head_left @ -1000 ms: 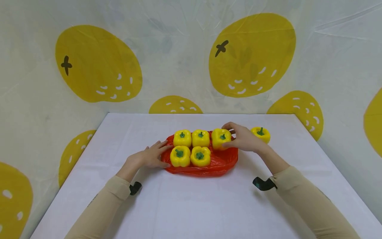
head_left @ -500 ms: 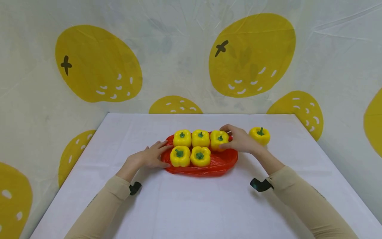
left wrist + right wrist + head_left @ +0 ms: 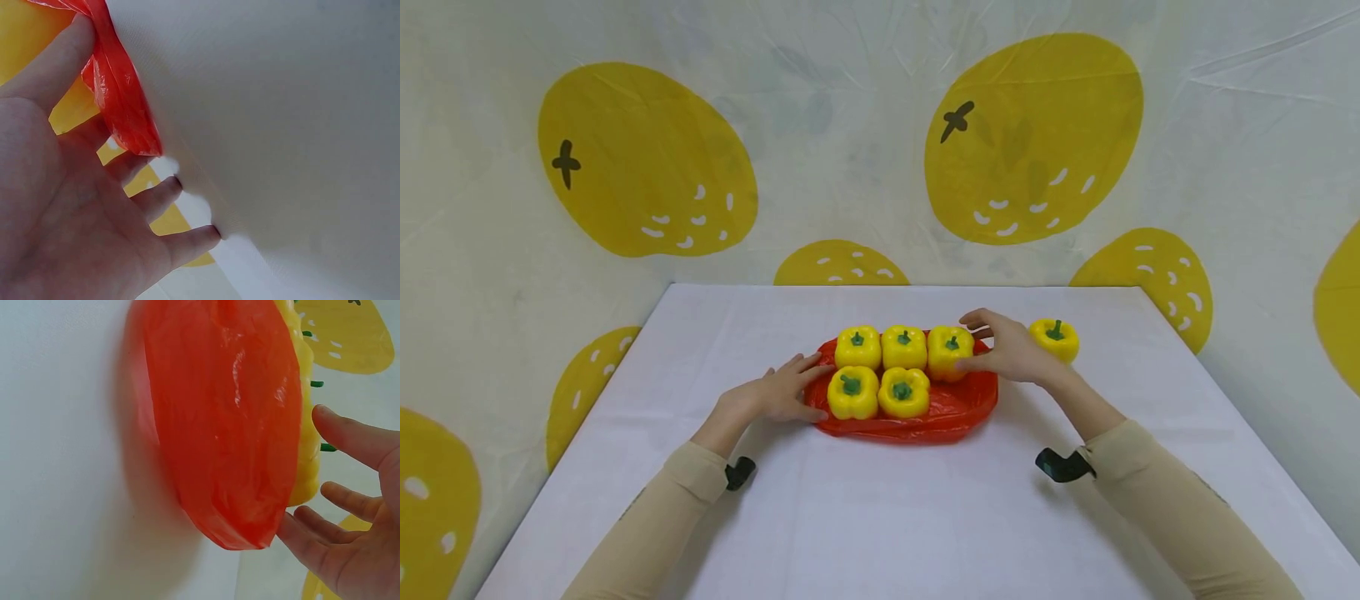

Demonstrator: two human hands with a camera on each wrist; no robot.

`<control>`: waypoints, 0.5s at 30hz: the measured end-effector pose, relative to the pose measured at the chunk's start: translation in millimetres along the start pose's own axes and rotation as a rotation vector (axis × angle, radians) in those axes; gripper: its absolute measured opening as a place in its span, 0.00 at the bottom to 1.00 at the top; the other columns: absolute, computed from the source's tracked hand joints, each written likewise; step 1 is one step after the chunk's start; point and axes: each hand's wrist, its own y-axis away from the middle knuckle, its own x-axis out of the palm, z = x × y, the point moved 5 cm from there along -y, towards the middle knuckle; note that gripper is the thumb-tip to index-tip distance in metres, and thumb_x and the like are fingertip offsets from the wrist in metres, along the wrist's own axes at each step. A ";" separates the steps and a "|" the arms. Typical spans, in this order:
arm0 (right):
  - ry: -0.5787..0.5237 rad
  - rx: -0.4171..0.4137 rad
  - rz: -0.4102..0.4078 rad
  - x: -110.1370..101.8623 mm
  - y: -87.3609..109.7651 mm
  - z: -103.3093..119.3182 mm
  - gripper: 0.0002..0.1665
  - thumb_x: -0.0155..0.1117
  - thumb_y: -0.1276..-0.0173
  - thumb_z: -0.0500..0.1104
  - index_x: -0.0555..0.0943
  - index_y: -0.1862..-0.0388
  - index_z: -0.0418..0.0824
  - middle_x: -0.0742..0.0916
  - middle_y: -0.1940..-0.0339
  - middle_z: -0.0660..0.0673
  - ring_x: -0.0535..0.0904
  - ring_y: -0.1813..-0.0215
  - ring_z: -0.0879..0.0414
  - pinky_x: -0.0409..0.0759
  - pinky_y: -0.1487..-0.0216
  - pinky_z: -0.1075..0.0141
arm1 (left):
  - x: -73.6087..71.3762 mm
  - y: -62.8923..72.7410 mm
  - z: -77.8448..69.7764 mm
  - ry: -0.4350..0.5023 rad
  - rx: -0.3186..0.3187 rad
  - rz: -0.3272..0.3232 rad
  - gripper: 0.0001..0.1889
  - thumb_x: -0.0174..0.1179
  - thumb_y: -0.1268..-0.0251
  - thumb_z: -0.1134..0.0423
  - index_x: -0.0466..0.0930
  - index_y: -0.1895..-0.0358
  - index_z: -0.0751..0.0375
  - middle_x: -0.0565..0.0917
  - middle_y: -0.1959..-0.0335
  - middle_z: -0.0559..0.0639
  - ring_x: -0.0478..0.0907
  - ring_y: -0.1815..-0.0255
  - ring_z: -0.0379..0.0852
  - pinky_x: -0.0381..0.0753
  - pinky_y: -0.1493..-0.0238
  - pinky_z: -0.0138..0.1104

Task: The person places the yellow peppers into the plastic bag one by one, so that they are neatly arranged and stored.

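Note:
Several yellow bell peppers with green stems stand in two rows in a red plastic bag [image 3: 958,408], its rim folded low around them. My left hand [image 3: 782,390] rests against the bag's left side; in the left wrist view the fingers [image 3: 194,244] are spread and the thumb touches the red plastic [image 3: 122,94]. Beside the back-right bell pepper [image 3: 946,354] is my right hand [image 3: 1011,350], thumb at its front and fingers behind. The right wrist view shows those fingers loosely extended, not wrapped round the pepper [image 3: 309,456]. Whether the thumb touches it is unclear.
Another yellow bell pepper [image 3: 1054,340] stands on the white table [image 3: 880,517] just behind my right wrist. A pale cloth with large yellow fruit prints [image 3: 1037,167] hangs at the back and sides. Dark straps [image 3: 1063,465] stick out near both cuffs.
The back-right pepper has shifted slightly left, close to its neighbour. My right hand followed it left, then drew back a little to the right, fingers loosened. The left hand stays put.

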 end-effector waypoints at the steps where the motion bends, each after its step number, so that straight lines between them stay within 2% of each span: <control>1: -0.002 -0.003 -0.008 -2.3 1.2 -0.4 0.44 0.79 0.39 0.50 0.69 0.30 0.35 0.76 0.31 0.33 0.72 0.31 0.35 0.81 0.41 0.45 | 0.2 -0.1 0.1 0.001 0.000 -0.001 0.45 0.67 0.34 0.44 0.56 0.18 0.50 0.47 0.16 0.58 0.41 0.18 0.68 0.43 0.29 0.73; 8: -0.025 -0.007 -0.039 -19.5 11.8 -3.9 0.40 0.78 0.36 0.47 0.70 0.31 0.34 0.76 0.32 0.31 0.72 0.32 0.33 0.82 0.42 0.45 | 0.1 -0.3 -0.3 0.000 0.002 -0.005 0.45 0.67 0.34 0.45 0.56 0.18 0.51 0.48 0.16 0.58 0.41 0.18 0.67 0.43 0.29 0.73; 15: -0.001 0.018 -0.081 -41.1 22.0 -14.0 0.37 0.76 0.34 0.48 0.72 0.32 0.37 0.79 0.35 0.34 0.75 0.33 0.36 0.81 0.42 0.43 | 0.0 -0.3 -0.5 0.000 0.005 -0.004 0.45 0.67 0.34 0.45 0.56 0.18 0.51 0.48 0.16 0.59 0.41 0.18 0.68 0.44 0.29 0.73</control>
